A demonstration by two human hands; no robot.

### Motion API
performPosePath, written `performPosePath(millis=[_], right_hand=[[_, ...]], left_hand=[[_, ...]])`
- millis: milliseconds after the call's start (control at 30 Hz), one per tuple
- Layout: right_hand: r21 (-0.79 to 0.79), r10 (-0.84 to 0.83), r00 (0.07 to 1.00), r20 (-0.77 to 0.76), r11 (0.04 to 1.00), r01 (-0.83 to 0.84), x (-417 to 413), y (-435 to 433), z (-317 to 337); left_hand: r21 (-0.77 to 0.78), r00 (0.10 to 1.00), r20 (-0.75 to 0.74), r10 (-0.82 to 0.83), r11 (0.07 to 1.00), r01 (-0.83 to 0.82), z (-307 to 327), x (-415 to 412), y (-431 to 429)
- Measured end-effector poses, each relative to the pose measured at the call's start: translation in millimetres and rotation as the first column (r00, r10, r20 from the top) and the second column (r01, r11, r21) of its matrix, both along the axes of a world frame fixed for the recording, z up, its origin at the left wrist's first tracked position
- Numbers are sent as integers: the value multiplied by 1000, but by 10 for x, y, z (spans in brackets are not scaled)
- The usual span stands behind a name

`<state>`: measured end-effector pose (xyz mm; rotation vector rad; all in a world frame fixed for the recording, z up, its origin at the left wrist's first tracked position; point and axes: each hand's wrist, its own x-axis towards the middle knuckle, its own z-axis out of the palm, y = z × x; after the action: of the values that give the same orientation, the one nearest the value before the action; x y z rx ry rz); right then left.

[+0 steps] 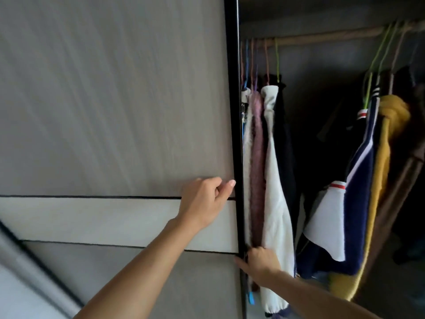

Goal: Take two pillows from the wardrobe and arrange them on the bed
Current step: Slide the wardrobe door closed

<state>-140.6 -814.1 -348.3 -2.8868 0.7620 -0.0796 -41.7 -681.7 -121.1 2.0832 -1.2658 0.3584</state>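
Pillows cannot be seen in the wardrobe's (322,21) dark inside. Left hand (202,201) rests loosely curled on the sliding door (110,111); right hand (259,264) grips its black edge (236,134), fingers hidden behind, beside hanging clothes (269,157).

I face a grey wood-grain sliding door (110,100) with a paler horizontal band (92,217) and a black edge frame (233,88). Beyond it, a dim interior: wooden rail (322,36), coloured hangers (277,58), hanging garments (273,171).
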Motion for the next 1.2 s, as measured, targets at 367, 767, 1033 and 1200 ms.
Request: performPosePath(millis=[367,767,1033,1200], right_hand=[[98,-269,963,-33,958,271,-111,257,209],[195,-502,865,-6,847,494,-735,41,305],[300,-550,835,-26,793,531,-1620,-507,462],[334,-577,817,-14,767,547,-2135,-912,530]], left_hand=[[52,976,138,-170,985,165,209,-117,-202],[192,962,153,-226,962,195,338,-771,-716],[239,954,151,-260,946,220,382,-1544,-1399],[266,936,178,-304,930,252,393,-2041,-1873]])
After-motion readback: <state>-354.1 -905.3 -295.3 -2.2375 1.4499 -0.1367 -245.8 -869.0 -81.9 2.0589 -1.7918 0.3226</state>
